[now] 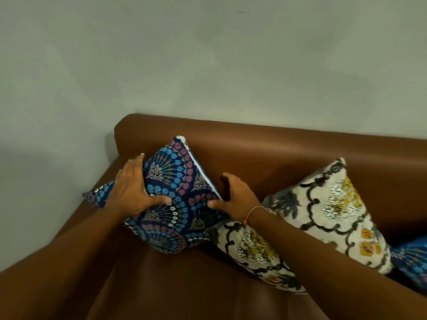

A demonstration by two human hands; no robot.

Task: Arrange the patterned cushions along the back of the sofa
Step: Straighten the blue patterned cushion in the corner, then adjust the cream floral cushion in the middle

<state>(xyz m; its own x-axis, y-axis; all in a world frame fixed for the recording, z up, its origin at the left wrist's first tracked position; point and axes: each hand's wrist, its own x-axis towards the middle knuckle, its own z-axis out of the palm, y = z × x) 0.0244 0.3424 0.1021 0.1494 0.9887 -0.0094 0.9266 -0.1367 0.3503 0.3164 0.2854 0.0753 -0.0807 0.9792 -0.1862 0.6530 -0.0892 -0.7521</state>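
A dark blue cushion (178, 197) with blue and pink fan patterns stands tilted on one corner at the left end of the brown leather sofa (265, 148), near the armrest. My left hand (132, 192) grips its left side and my right hand (235, 195) grips its right edge. To its right a cream cushion (323, 211) with black scrolls and yellow flowers leans against the sofa back; my right forearm crosses over its lower part. Another blue patterned cushion (413, 257) shows partly at the right edge.
A plain pale wall (208, 54) rises directly behind the sofa and to its left. The brown seat (184, 285) lies in front of the cushions. The left armrest (101, 181) sits under the blue cushion's left corner.
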